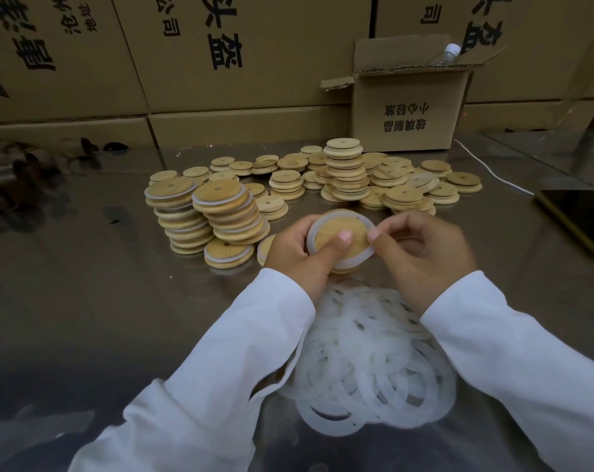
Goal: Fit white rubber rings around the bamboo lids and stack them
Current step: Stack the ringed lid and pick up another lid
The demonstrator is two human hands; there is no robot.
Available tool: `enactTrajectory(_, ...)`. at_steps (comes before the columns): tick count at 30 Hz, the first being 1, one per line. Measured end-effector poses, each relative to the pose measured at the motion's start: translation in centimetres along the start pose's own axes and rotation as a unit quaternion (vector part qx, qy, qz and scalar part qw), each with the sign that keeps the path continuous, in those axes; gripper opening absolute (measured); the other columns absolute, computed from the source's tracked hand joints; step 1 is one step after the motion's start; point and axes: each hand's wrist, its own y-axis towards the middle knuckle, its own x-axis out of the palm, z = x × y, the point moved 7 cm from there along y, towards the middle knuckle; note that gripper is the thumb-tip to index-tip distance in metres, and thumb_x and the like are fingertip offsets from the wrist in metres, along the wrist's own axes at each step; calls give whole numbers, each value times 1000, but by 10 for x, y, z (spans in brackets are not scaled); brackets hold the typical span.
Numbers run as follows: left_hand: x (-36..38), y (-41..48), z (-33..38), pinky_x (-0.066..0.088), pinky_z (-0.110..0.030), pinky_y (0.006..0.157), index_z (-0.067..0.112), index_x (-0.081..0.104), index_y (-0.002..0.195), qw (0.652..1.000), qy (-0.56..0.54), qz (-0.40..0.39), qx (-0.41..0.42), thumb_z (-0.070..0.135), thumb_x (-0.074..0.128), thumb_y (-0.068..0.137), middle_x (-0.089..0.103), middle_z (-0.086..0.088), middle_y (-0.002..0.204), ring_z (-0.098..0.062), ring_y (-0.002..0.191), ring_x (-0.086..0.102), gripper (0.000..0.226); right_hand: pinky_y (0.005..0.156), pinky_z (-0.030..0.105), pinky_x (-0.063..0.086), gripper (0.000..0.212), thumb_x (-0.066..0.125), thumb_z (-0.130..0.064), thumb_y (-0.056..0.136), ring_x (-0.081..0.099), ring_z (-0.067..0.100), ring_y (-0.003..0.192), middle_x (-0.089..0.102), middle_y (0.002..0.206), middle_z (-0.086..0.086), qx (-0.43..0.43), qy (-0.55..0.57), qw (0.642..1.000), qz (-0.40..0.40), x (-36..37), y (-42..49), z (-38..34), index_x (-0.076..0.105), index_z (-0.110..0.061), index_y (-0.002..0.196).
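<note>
Bamboo lid [353, 223] held just above the heap of loose white rings [367, 362]. I see the left hand [295, 250] gripping it, thumb pressed on its face. The right hand [425, 253] pinches the rubber ring [310, 238] at the lid's edge. Ringed stacks [213, 212] stand beyond the heap, to its left.

The only view comes from a wide-angle camera on the person's head, facing forward and steeply down over the shiny grey metal worktop [101, 301]. It sits near. The left hand [299, 247] and right hand [421, 253], gripping a round bamboo lid [336, 223] and its white rubber ring [358, 262], fill the frame's centre. White sleeves [220, 369] run to the lower corners. Stacked brown cardboard cartons [220, 63] close the top, their lines bowed by the lens.
</note>
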Motion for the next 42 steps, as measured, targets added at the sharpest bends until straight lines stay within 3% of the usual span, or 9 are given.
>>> enactTrajectory(5,-4,1,5,53,-38,82,17,66,93,999,26,16,22,10,68,79,71,-6,86,-22,83,67,16,63,20,44,14,70,-24,74,59,2,63,61,62,-14,13,-7,1000,10,0,-1,3,59,-27,65)
enactTrajectory(12,-4,1,5,54,-38,82,16,66,86,999,23,18,32,7,68,79,71,-3,78,-20,76,66,11,63,23,44,17,68,-23,78,59,10,66,62,65,-11,26,-32,999,4,-2,1,3,60,-26,63)
enactTrajectory(18,-9,7,-2,50,-49,90,16,67,84,1000,-27,5,-14,7,65,81,72,-6,80,-28,86,67,10,64,11,44,15,68,-23,80,61,0,63,68,63,-11,53,11,995,-81,-1,5,4,66,-24,65)
enactTrajectory(23,-7,9,-8,58,-37,73,12,67,89,996,-81,-12,-46,6,62,82,72,-8,83,-25,85,68,10,81,26,48,8,67,-21,77,63,12,75,70,73,2,96,87,976,-172,4,6,9,69,-18,70)
enactTrajectory(29,-6,10,-8,58,-34,74,7,65,94,987,-145,-12,-75,4,58,84,69,-10,86,-22,83,67,13,67,12,47,11,69,-18,78,60,4,65,68,69,-3,13,30,992,-120,1,7,-3,68,-20,67)
enactTrajectory(37,-6,7,2,59,-29,65,8,63,87,990,-138,5,-31,1,62,80,70,-4,71,-16,70,68,10,61,8,47,6,71,-15,76,61,3,60,66,63,-7,36,124,991,-39,0,2,-1,67,-18,72)
enactTrajectory(42,-5,6,2,58,-27,60,4,61,90,984,-175,26,-31,-3,60,80,69,-7,74,-14,64,68,13,56,7,45,15,73,-18,74,60,-1,59,63,61,-14,38,103,994,8,5,-5,3,61,-26,70)
